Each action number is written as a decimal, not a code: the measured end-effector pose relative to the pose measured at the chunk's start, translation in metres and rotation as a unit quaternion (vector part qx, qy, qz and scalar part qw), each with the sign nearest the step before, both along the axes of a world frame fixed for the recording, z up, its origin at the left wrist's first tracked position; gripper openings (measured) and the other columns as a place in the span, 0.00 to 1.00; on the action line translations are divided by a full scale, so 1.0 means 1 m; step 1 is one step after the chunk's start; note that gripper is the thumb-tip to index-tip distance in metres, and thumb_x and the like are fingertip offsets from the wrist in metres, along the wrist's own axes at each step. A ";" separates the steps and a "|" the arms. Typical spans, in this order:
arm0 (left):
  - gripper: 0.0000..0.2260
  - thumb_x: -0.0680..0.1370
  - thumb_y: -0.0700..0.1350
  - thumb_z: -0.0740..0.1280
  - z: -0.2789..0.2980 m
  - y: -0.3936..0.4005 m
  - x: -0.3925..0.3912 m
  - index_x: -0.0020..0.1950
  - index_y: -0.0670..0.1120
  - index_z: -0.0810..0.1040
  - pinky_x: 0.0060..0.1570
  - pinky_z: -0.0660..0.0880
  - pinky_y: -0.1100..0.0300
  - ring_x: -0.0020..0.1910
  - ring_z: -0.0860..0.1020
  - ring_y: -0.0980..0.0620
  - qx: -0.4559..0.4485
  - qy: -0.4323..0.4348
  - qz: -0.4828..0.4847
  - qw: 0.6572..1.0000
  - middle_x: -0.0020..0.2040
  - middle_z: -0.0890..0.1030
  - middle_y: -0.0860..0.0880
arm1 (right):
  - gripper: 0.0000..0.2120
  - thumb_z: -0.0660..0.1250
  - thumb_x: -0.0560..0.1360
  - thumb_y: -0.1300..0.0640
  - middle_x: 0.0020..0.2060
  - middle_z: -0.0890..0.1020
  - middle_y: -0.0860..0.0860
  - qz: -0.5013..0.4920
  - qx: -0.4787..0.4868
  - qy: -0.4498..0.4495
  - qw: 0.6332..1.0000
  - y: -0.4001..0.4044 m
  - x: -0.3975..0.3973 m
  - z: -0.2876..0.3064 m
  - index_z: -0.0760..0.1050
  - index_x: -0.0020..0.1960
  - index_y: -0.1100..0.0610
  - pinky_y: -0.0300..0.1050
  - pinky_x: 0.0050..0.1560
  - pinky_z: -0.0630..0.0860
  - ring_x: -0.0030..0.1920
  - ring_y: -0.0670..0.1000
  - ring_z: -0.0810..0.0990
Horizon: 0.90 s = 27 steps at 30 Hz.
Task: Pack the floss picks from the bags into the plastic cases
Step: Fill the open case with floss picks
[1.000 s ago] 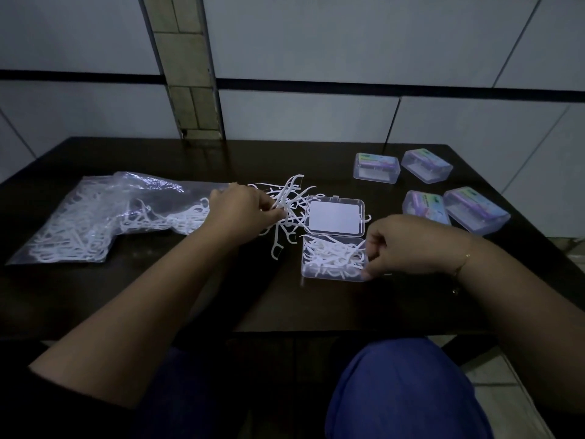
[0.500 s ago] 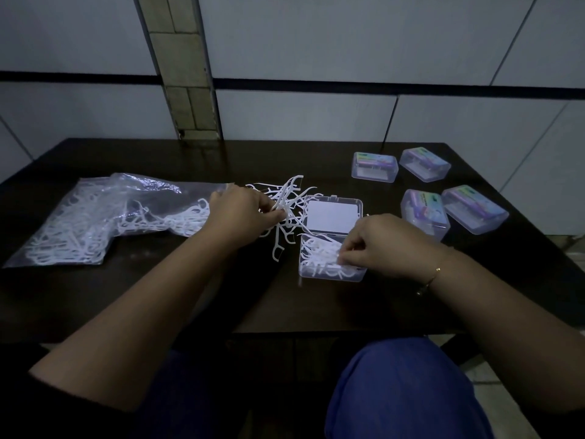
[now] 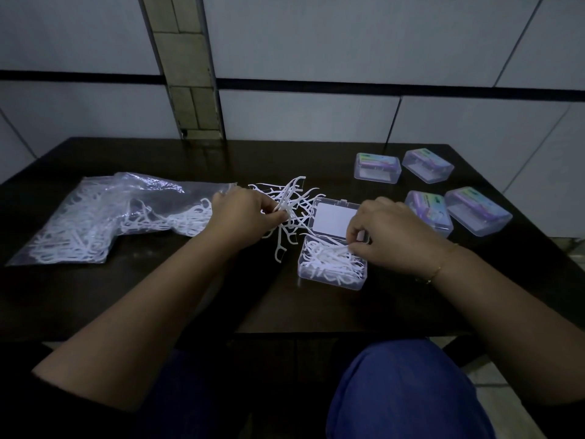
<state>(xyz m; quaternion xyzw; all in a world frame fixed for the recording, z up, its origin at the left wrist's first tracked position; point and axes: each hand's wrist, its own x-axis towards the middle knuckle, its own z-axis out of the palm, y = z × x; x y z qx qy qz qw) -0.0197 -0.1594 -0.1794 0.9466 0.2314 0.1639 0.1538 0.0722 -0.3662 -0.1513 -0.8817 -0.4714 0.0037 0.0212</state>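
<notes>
bare panelled workroom, dark table [image 3: 190,299]

dim, bluish light, faint glare on dark table [image 3: 196,160], wide-angle bending at edges

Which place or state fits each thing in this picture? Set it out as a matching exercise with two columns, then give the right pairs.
Things
1. plastic bag
2. open case
3. four shut cases
4. left hand

Places or states
A. far right of the table
B. grips a bunch of loose floss picks
C. lies on the left of the table, floss picks inside
D. in front of the person, partly filled, lid laid back

Pairs: 1-C, 2-D, 3-A, 4-B
</notes>
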 end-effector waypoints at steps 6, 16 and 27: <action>0.14 0.76 0.59 0.64 0.002 -0.001 -0.001 0.46 0.52 0.82 0.55 0.58 0.53 0.53 0.75 0.50 -0.001 -0.003 -0.003 1.000 0.47 0.83 0.50 | 0.06 0.65 0.75 0.51 0.47 0.74 0.46 0.002 -0.006 0.036 0.999 0.002 0.000 0.003 0.79 0.48 0.50 0.44 0.55 0.68 0.52 0.47 0.70; 0.12 0.76 0.59 0.64 0.004 -0.001 -0.003 0.46 0.54 0.82 0.59 0.59 0.50 0.54 0.74 0.50 -0.009 0.002 -0.004 1.000 0.47 0.83 0.50 | 0.09 0.65 0.76 0.53 0.46 0.82 0.48 -0.018 0.004 0.140 0.990 0.011 0.000 0.006 0.82 0.51 0.54 0.44 0.50 0.77 0.45 0.46 0.78; 0.12 0.76 0.59 0.64 0.005 -0.003 -0.003 0.47 0.54 0.82 0.61 0.58 0.49 0.56 0.74 0.50 -0.016 0.006 -0.003 1.000 0.50 0.83 0.52 | 0.23 0.61 0.78 0.56 0.56 0.78 0.51 0.070 -0.022 0.119 0.990 0.036 0.000 -0.003 0.65 0.72 0.43 0.37 0.42 0.67 0.45 0.45 0.72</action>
